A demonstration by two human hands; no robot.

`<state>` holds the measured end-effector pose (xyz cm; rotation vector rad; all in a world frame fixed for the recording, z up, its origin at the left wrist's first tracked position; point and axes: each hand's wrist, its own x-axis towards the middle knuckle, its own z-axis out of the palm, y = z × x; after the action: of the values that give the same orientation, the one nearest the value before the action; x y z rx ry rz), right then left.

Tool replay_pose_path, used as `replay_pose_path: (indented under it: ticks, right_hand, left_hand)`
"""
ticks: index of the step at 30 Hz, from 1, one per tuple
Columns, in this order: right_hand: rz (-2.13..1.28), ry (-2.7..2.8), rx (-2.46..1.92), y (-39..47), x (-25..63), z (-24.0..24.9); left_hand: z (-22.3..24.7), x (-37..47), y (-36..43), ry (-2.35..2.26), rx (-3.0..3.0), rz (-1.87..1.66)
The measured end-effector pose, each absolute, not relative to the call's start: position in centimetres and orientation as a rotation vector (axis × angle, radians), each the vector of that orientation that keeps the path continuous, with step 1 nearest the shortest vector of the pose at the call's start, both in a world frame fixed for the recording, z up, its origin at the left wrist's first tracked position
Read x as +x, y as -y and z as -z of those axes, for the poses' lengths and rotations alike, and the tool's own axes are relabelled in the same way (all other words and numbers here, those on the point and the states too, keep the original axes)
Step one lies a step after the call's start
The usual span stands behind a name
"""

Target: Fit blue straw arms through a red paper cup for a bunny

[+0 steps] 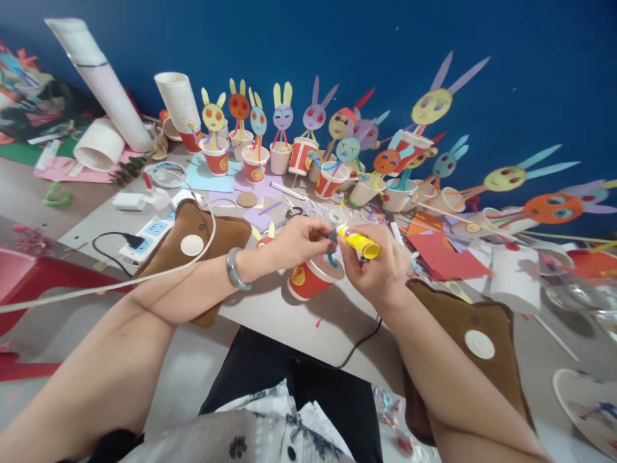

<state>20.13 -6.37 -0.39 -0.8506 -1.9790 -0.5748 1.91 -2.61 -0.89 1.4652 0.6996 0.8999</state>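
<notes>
My right hand (378, 267) is closed around a yellow glue stick (364, 245), its tip pointing left toward the fingers of my left hand. My left hand (306, 239), with a bangle (234, 269) on the wrist, pinches a small blue curled paper strip (332, 259) against the glue stick's end. Just below both hands a red and white paper cup (313, 281) sits tilted on the table, partly covered by my fingers. A paper rabbit head (265, 241) with yellow ears shows behind my left wrist, mostly hidden.
Several paper rabbits in cups, such as one with a purple face (283, 118), line the blue wall. A power strip (152, 235) with cables lies left. Brown cushions, one at right (463, 321), flank my arms. Red paper (448, 254) lies right; scissors (294, 212) lie beyond my hands.
</notes>
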Motion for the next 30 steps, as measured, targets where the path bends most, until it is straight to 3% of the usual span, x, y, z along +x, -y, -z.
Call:
replay_pose_path:
  ticks: [11,21,30]
  right_hand:
    - [0.414,1.958,-0.831,6.7,20.3,-0.1]
    - [0.668,1.949,-1.044,5.9,21.4,0.5]
    - [0.530,2.045,-0.845,6.4,20.5,0.4]
  left_hand:
    - [-0.4,1.6,2.7,-0.775,1.419,-0.880]
    - [-0.4,1.5,3.0,-0.780,1.434,-0.868]
    - [0.0,1.6,2.5,-0.714,1.492,-0.925]
